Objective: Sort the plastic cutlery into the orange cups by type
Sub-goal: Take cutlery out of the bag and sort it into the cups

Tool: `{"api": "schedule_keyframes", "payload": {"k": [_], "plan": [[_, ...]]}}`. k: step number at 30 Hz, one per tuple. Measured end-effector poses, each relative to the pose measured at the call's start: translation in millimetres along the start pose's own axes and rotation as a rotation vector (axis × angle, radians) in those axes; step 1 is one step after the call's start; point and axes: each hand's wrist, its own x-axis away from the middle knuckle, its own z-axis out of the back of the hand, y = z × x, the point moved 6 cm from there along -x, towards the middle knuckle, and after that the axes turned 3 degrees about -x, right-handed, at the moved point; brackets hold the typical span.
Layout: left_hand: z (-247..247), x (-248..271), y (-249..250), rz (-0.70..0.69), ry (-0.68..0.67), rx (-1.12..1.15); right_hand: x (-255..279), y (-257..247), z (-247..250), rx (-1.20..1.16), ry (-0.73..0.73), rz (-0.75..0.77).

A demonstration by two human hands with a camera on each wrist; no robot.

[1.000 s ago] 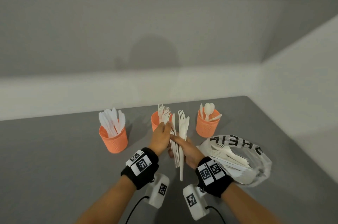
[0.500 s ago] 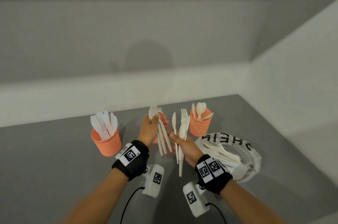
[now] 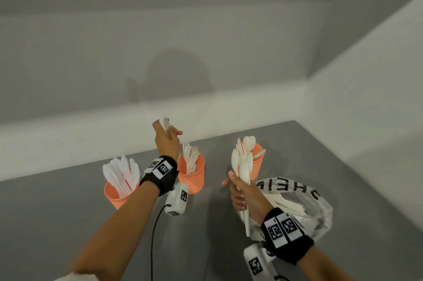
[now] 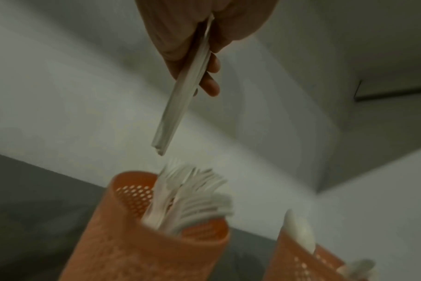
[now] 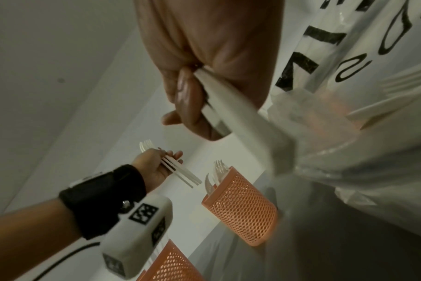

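Note:
Three orange mesh cups stand in a row on the grey table: a left cup (image 3: 119, 196) with knives, a middle cup (image 3: 194, 177) with forks, a right cup (image 3: 257, 163) with spoons. My left hand (image 3: 166, 137) is raised above the middle cup and grips a few white forks (image 4: 183, 91), handles pointing down at that cup (image 4: 137, 237). My right hand (image 3: 240, 193) holds an upright bundle of white spoons and forks (image 3: 243, 161) in front of the right cup. In the right wrist view the left hand's forks (image 5: 178, 169) hang just over the fork cup (image 5: 240, 209).
A clear plastic bag (image 3: 304, 207) with black lettering and several more white pieces lies at the right, behind my right wrist. Pale walls close off the table at the back and on the right. Bare grey table (image 3: 57, 223) shows at the front left.
My left hand has pulled a few forks out of the bundle and lifted them up above the middle cup. My right hand with the rest has drawn right, in front of the spoon cup.

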Motion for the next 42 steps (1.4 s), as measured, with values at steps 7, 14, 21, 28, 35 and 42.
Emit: {"api": "schedule_keyframes", "payload": {"k": [7, 14, 21, 28, 35, 42], "plan": [[-15.6, 19.5, -54.3, 0.155, -0.103, -0.115, -8.4, 1.5, -1.0, -0.032, -0.022, -0.059], [-25.1, 34.0, -96.8, 0.154, -0.368, -0.667, -7.8, 3.2, -2.9, -0.009, -0.021, -0.063], [-19.5, 37.2, -44.9, 0.038, -0.229, -0.429, -4.0, -0.5, -7.2, -0.007, -0.082, -0.068], [-42.1, 104.8, 38.3, 0.195, -0.842, 0.106, -3.5, 9.3, -34.8, -0.136, -0.332, -0.221], [-26.4, 97.0, 34.6, 0.001, -0.437, -0.223, -7.0, 4.2, -39.5, 0.034, -0.061, -0.043], [-21.7, 83.9, 31.1, 0.248, -0.571, -0.069, -3.6, -5.9, -37.5, 0.222, -0.074, 0.058]]}}
